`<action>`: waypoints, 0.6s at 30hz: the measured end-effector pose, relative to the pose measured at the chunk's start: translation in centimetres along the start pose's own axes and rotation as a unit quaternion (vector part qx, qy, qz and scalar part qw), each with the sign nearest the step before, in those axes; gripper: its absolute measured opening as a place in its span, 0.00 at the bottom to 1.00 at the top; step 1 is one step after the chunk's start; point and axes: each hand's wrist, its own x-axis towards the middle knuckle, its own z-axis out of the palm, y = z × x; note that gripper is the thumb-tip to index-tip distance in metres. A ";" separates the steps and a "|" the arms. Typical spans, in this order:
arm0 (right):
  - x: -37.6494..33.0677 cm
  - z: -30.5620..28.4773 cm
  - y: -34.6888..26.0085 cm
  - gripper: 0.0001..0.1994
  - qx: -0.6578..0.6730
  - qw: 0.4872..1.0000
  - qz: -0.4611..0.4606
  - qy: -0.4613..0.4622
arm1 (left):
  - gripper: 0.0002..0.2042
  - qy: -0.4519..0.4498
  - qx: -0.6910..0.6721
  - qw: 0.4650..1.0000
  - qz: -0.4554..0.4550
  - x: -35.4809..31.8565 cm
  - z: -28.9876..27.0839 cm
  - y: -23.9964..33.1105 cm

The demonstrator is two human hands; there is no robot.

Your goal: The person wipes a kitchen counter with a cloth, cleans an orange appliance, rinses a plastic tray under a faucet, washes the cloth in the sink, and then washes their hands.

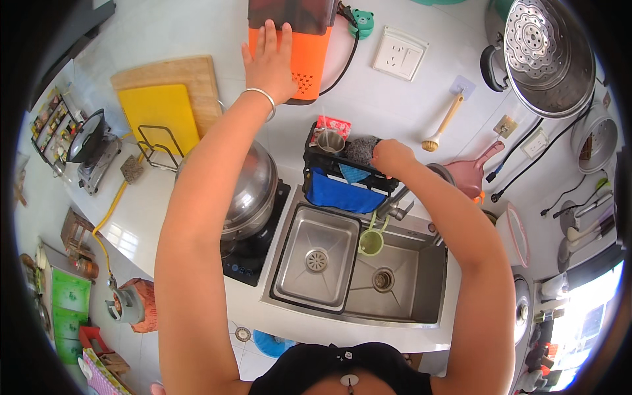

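Your left hand (270,62), twelve o'clock: fingers spread flat on the orange wall box (296,59). Your right hand (390,157), one o'clock: closed around the grey scourer (361,150) on the black sink rack (329,172).

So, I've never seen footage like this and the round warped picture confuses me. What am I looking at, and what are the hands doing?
This is one view from a wide fisheye camera worn on a person's head, looking down, so straight edges bend. The two bare arms are the wearer's own. The left hand lies flat on an orange and dark plastic container on the white wall. The right hand grips a grey scrubbing pad at a black rack above the double steel sink. A blue cloth hangs from the rack, and a green cup hangs over the sink.
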 end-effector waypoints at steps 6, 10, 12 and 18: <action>4.8 5.4 2.3 0.08 -0.011 0.985 -0.017 0.170 | 0.45 -0.028 0.008 1.000 -0.008 0.8 -1.0 0.4; 5.2 6.2 0.9 0.06 0.002 0.947 -0.077 0.312 | 0.44 -0.033 -0.022 0.999 -0.005 0.4 -0.9 0.8; 3.9 6.1 -0.8 0.05 0.065 0.910 -0.178 0.369 | 0.43 -0.053 0.003 0.999 -0.006 0.3 -1.4 0.5; -0.8 9.6 -3.3 0.08 0.052 0.896 -0.304 0.320 | 0.43 -0.032 0.048 0.998 -0.014 0.3 -0.5 0.3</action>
